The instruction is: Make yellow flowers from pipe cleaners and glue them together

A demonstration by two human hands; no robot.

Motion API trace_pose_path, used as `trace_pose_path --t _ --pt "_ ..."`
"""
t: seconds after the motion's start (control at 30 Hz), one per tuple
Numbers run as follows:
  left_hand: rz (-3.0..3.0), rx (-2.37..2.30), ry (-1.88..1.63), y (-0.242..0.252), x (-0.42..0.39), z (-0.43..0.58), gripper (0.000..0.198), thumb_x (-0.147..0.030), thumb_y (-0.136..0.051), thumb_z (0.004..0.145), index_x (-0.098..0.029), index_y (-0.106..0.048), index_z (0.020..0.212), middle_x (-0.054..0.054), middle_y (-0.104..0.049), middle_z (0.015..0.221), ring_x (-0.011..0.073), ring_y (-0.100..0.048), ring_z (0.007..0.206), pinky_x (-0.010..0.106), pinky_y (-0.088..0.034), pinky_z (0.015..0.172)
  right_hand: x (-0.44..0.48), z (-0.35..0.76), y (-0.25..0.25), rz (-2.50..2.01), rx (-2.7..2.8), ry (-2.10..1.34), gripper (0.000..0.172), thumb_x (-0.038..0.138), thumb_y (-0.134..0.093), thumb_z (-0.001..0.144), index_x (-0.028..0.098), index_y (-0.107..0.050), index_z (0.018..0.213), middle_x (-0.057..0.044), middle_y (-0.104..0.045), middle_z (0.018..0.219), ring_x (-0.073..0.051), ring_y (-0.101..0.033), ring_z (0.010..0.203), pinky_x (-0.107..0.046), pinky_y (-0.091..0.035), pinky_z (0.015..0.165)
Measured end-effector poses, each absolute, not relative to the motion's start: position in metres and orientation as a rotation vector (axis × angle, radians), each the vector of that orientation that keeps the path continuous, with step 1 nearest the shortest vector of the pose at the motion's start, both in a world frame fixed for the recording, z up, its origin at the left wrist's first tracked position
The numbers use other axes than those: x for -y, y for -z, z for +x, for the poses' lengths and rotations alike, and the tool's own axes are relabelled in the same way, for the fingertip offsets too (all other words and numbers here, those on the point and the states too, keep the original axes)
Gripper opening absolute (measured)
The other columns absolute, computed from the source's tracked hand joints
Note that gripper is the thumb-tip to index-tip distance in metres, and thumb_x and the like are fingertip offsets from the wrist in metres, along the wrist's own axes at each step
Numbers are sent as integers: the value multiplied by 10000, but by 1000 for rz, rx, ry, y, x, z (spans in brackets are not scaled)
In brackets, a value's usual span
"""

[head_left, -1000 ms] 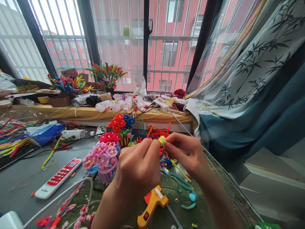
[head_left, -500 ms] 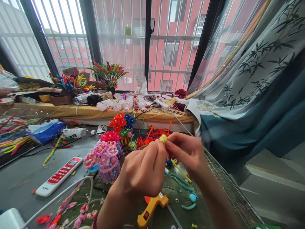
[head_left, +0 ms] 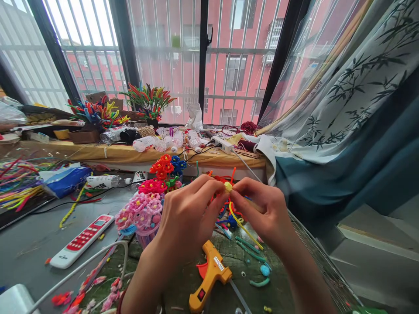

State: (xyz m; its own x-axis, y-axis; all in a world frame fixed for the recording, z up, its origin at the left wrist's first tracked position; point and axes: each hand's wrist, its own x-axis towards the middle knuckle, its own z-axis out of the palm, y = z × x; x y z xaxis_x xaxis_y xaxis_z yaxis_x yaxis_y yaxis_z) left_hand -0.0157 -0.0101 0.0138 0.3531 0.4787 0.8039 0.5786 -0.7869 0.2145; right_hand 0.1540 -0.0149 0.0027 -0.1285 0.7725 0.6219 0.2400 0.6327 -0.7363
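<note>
My left hand (head_left: 186, 218) and my right hand (head_left: 262, 209) meet above the table and pinch a small yellow pipe-cleaner coil (head_left: 228, 187) between their fingertips. A yellow tail of the same pipe cleaner (head_left: 242, 226) hangs down under my right hand. Both hands have their fingers closed around it. Below them lies a yellow hot glue gun (head_left: 209, 279). Left of my left hand stands a pink pipe-cleaner flower bunch (head_left: 139, 216).
A red and white remote (head_left: 81, 240) and a white cable (head_left: 75, 272) lie at the left. Red and blue pipe-cleaner flowers (head_left: 165, 168) stand behind. Bottles (head_left: 147, 143), a power strip (head_left: 221, 143) and colourful bouquets (head_left: 147, 102) crowd the window ledge. Curtains (head_left: 343, 131) hang at the right.
Both hands have risen slightly and the fingers have shifted on the yellow coil. The yellow tail now shows curving below my right hand. More of the glue gun is uncovered.
</note>
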Motion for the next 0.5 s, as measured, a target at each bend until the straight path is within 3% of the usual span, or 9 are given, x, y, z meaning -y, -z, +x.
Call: trace_pose_path --t 0.2,0.5 --pt "-2642 1017 1619 -16 7 -15 78 -100 -658 873 -159 -675 825 -18 -640 756 80 -570 627 203 -425 576 17 155 -4 -874 1759 -474 216 274 -597 943 186 -594 746 37 -566 662 -115 -488 620 -259 -369 591" --pt "-2623 1141 1726 -13 6 -12 83 -135 -681 858 -191 -642 810 -64 -623 676 69 -519 568 216 -384 546 17 156 -5 -891 1790 -425 212 267 -589 945 188 -594 749 37 -569 649 -119 -498 608 -262 -372 589"
